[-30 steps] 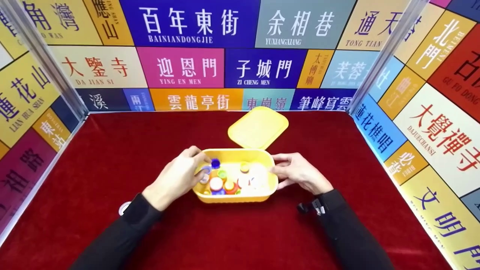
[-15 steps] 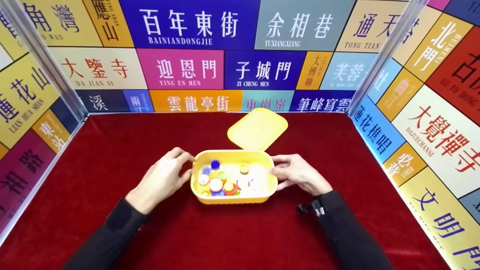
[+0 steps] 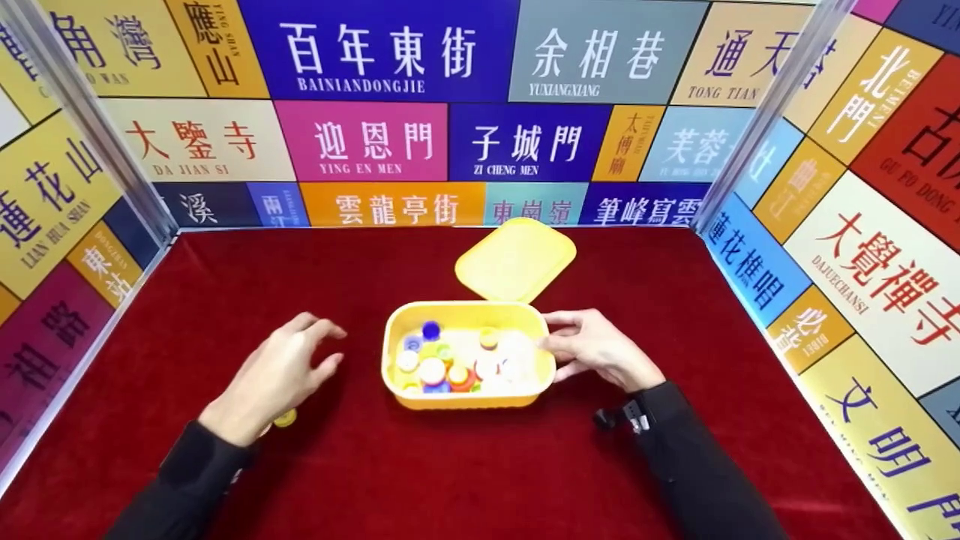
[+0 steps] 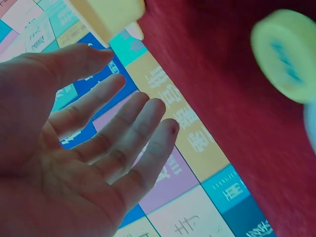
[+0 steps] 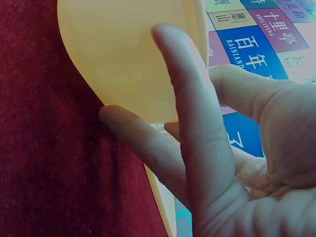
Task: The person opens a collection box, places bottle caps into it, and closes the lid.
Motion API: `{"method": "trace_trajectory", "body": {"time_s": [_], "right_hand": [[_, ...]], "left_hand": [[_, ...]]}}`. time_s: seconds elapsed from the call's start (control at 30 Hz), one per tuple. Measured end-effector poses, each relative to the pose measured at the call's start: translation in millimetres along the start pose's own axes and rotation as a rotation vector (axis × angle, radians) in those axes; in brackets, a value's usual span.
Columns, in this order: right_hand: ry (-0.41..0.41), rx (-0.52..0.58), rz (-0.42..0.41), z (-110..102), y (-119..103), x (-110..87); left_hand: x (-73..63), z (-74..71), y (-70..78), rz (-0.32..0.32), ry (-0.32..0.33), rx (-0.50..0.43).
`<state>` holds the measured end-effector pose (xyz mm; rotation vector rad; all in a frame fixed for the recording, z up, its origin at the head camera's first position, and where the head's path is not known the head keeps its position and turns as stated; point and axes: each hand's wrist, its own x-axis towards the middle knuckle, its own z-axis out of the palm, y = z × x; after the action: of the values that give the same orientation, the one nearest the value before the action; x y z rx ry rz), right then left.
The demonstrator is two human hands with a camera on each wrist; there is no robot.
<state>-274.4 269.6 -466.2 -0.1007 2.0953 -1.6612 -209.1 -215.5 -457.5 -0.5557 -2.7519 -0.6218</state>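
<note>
A yellow plastic box [image 3: 469, 401] stands on the red cloth with several bottle caps inside it, among them a dark blue cap [image 3: 430, 330], a yellow cap [image 3: 488, 337] and white ones. At its right end my right hand [image 3: 604, 349] grips the wall, fingertips against the outside in the right wrist view. My left hand [image 3: 277, 371] is in the air left of the box, fingers loosely spread and holding nothing. Near its wrist lies a yellow-green cap [image 3: 285, 418]. A pale round piece next to that cap is mostly hidden by the wrist.
Behind the box, its yellow lid [image 3: 516, 259] lies flat. Panels with coloured signs [image 3: 375, 139] enclose the back and both sides of the red cloth [image 3: 450, 472]. Metal posts [image 3: 772, 112] stand at the back corners.
My left hand has come out of the box and moved left over the cloth. The yellow-green cap by its wrist now shows. My right hand stays at the box's right end.
</note>
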Motion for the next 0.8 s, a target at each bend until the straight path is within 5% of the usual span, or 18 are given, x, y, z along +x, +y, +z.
{"method": "trace_trajectory", "body": {"time_s": [0.5,0.8], "right_hand": [[0.002,-0.010,0.004,0,0,-1.2],[0.003,-0.004,0.000,1,-1,-0.3]], "left_hand": [[-46.9,-11.5,-30.8,-0.036,-0.125,-0.016],[-58.6,-20.7,-41.8,-0.026,-0.253,-0.038]]}}
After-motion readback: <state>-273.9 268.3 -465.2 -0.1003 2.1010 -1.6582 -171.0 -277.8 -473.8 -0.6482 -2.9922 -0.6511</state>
